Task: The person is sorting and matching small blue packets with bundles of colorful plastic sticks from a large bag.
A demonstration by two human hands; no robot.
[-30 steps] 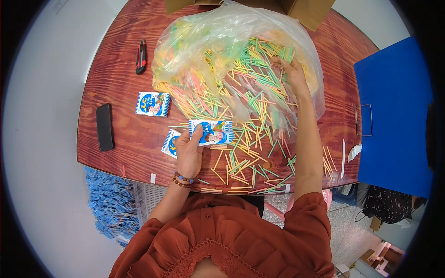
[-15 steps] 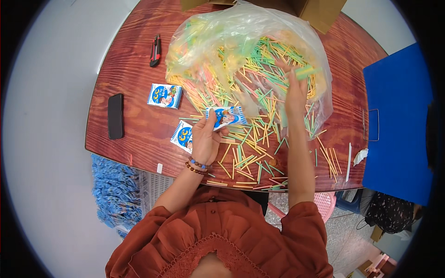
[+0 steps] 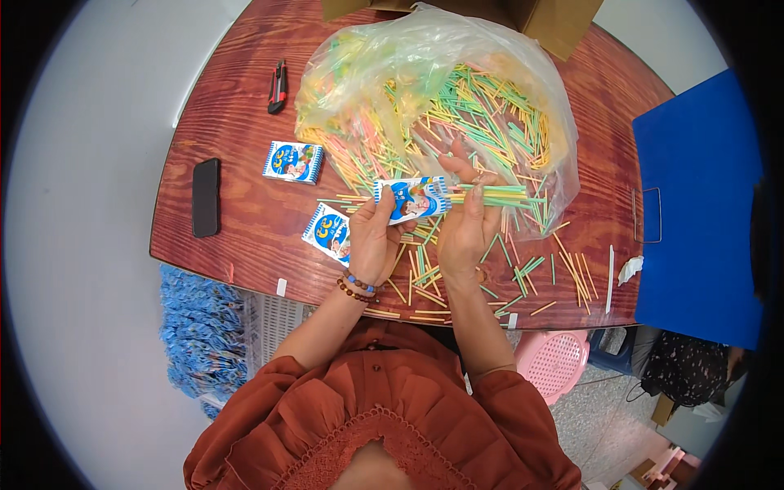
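Hands — left [image 3: 373, 237] around packet [image 3: 411, 198], right [image 3: 467, 224] pinching sticks [image 3: 490, 195]

Small packet [image 3: 411, 198] in my left hand [image 3: 371, 241]: blue and white with a cartoon picture. Sticks [image 3: 490, 194] in my right hand [image 3: 467, 233]: green, yellow, some pink. Loose sticks in the clear plastic bag [image 3: 433, 98]: same pastel mix plus orange. Two more packets [image 3: 292, 161] on the table [image 3: 229, 122]: blue-white. Table: reddish-brown wood grain. Phone [image 3: 205, 197]: black. Cutter [image 3: 278, 86]: black and red. My blouse: rust orange.
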